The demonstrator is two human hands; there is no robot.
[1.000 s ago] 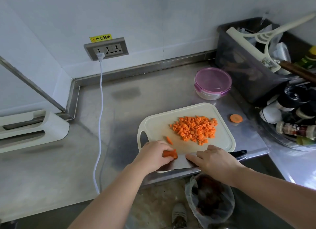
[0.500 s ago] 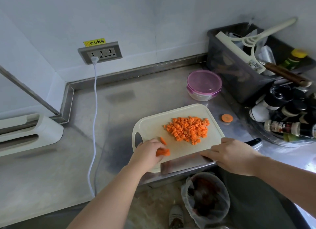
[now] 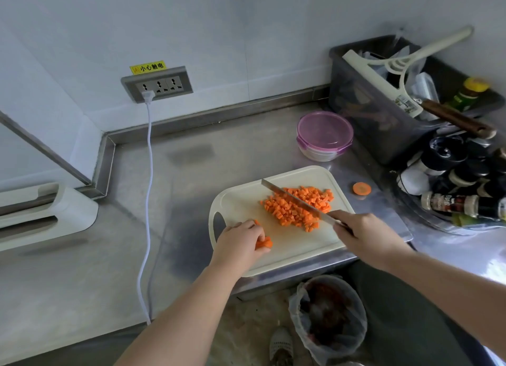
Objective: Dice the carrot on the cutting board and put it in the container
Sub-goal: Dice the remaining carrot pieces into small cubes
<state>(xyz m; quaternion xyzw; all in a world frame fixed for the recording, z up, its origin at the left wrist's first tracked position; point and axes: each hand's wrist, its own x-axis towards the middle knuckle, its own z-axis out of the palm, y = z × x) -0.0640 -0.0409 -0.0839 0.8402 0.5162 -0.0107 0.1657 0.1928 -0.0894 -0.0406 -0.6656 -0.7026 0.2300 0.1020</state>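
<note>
A pile of diced carrot (image 3: pixel 297 207) lies on the right half of the white cutting board (image 3: pixel 241 198). My left hand (image 3: pixel 239 244) grips a bundle of carrot sticks (image 3: pixel 264 242) at the board's front left; one small carrot piece (image 3: pixel 256 222) lies just behind my fingers. My right hand (image 3: pixel 364 235) grips the handle of a knife (image 3: pixel 291 200), whose blade is raised edge-on over the diced pile, pointing back-left. The round container with a pink lid (image 3: pixel 324 136) stands closed behind the board.
A carrot end slice (image 3: pixel 361 188) lies on the steel counter right of the board. A dark bin with utensils (image 3: pixel 383 97) and spice bottles (image 3: pixel 460 185) crowd the right. A white cable (image 3: pixel 146 201) hangs from the wall socket (image 3: pixel 157 84). A lined waste bin (image 3: pixel 328 319) sits below the counter edge.
My right hand lifted the knife from lying flat at the board's front edge and now holds it raised over the diced pile. My left hand keeps its hold on the carrot sticks.
</note>
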